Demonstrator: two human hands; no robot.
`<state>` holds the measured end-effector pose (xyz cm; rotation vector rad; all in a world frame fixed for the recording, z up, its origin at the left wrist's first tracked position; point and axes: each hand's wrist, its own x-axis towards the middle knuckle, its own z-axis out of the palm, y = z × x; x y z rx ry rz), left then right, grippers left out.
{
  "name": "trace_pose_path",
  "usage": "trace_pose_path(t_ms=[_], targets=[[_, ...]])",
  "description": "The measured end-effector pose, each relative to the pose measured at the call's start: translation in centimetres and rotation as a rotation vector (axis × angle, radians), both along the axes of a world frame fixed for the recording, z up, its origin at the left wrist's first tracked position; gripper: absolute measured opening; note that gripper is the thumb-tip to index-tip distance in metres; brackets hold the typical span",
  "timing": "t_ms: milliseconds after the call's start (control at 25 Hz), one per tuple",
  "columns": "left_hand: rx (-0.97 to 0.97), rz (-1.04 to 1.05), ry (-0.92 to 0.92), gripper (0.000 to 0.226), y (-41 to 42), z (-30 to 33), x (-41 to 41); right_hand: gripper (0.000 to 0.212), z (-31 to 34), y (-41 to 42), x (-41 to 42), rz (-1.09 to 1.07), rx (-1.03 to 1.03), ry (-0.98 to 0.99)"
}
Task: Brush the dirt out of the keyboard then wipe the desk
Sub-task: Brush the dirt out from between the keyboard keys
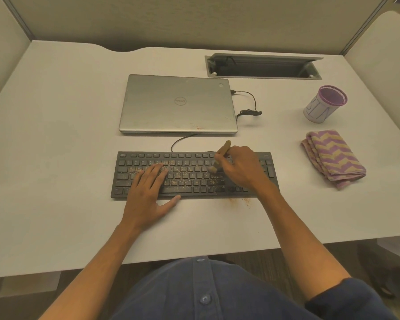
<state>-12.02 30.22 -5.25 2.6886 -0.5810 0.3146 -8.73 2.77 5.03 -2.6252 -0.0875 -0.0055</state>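
Note:
A black keyboard [194, 181] lies on the white desk [56, 135], its middle keys strewn with brown crumbs [185, 175]. My left hand [148, 192] rests flat on the keyboard's left half, fingers straight. My right hand [243, 168] grips a small wooden-handled brush [219, 155], whose bristles touch the keys right of centre. A little brown dirt [239, 200] lies on the desk just in front of the keyboard. A folded purple and tan cloth [333, 158] lies at the right.
A shut silver laptop [178, 103] sits behind the keyboard with a black cable [249, 105] at its right side. A purple mesh cup [325, 103] stands at the right. An open cable tray [263, 66] is set into the desk at the back. Partition walls enclose the desk.

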Motion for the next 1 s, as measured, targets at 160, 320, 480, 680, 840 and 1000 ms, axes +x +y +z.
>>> trace_pose_path(t_ms=[160, 320, 480, 680, 840, 1000], targets=[[-0.001, 0.001, -0.006, 0.078, 0.0, 0.0, -0.1, 0.037, 0.0, -0.4, 0.0, -0.052, -0.059, 0.018], [-0.007, 0.002, -0.007, 0.078, 0.0, 0.0, 0.0, 0.037, -0.2, -1.2, -0.5, -0.108, -0.010, 0.001], [-0.004, 0.004, -0.013, 0.078, 0.1, -0.1, -0.1, 0.036, 0.5, -1.7, -0.7, -0.103, -0.042, 0.024], [-0.003, -0.001, -0.006, 0.078, 0.0, -0.1, 0.0, 0.038, 0.0, -1.5, -0.8, -0.097, -0.066, 0.022], [-0.003, 0.002, -0.010, 0.078, 0.0, -0.1, 0.0, 0.039, 0.6, -1.6, -0.9, -0.142, -0.108, -0.055], [0.003, 0.002, -0.007, 0.079, 0.0, -0.2, 0.0, 0.041, 0.1, -1.6, -1.3, -0.125, -0.137, 0.052]])
